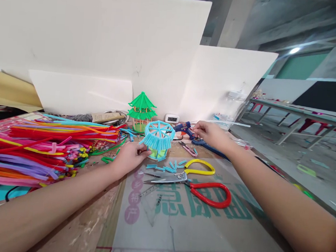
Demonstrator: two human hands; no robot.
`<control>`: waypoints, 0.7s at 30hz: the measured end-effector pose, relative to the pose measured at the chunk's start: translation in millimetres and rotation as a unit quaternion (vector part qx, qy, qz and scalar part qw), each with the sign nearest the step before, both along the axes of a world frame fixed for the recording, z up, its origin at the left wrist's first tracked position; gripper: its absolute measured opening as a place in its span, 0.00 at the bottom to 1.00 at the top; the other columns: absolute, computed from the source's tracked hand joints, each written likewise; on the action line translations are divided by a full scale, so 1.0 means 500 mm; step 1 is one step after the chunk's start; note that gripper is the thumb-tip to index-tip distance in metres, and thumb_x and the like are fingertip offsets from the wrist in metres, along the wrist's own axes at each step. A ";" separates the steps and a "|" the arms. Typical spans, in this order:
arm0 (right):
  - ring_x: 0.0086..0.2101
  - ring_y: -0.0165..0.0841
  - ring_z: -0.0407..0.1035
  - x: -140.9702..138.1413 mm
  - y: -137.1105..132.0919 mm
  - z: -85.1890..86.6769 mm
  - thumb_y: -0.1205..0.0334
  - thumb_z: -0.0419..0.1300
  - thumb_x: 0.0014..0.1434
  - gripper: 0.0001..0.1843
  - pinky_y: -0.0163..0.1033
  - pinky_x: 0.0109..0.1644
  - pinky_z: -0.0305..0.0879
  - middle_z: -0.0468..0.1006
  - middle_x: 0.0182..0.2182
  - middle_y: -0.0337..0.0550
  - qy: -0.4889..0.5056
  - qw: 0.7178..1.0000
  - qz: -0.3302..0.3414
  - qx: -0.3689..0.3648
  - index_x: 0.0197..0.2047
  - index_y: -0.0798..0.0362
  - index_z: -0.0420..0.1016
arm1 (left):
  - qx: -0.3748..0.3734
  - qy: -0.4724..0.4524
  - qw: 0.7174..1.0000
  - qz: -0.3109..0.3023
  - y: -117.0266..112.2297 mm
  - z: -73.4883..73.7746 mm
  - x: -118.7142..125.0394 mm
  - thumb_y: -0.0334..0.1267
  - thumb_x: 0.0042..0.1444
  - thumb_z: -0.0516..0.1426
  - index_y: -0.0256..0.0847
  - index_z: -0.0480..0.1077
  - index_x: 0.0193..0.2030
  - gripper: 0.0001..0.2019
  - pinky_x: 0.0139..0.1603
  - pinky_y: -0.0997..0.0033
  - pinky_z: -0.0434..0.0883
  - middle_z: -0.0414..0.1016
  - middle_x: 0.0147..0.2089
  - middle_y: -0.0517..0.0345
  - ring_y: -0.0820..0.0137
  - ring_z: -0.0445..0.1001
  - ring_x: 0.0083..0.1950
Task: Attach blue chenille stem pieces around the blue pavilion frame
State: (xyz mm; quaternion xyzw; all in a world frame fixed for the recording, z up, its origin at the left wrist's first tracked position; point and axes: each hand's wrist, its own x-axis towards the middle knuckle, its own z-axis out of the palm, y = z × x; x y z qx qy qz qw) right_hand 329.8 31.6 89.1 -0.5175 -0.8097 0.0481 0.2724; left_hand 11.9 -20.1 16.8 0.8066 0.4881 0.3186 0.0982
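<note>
A small light-blue pavilion model [159, 140], built of pipe-cleaner pieces with an open ring of spokes on top, stands upright on a yellow-green base. My left hand [131, 155] pinches its lower left edge. In my right hand [209, 133] is a dark-blue glue gun [183, 128], its nozzle pointing left at the ring of the model. Whether the nozzle touches the ring I cannot tell. Several short blue pipe-cleaner pieces [171, 167] lie in front of the model. Nearer to me are open scissors [178, 177] with one yellow and one red handle.
Bundles of coloured pipe cleaners [45, 148] cover the left side. Behind the model stand a green tree-like pavilion [142, 110] and a small digital clock [172, 118]. Pink thread snips [189, 149] and blue-handled pliers [209, 146] lie at right. White boards [99, 40] close off the back.
</note>
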 end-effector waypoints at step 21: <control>0.29 0.31 0.72 -0.108 -0.006 -0.111 0.58 0.55 0.59 0.13 0.37 0.35 0.68 0.76 0.27 0.41 0.121 0.983 0.078 -0.115 0.41 0.56 0.74 | -0.026 -0.132 0.990 0.036 0.011 0.003 -0.005 0.47 0.59 0.52 0.39 0.67 0.26 0.16 0.34 0.71 0.59 0.66 0.25 0.61 0.69 0.66 0.31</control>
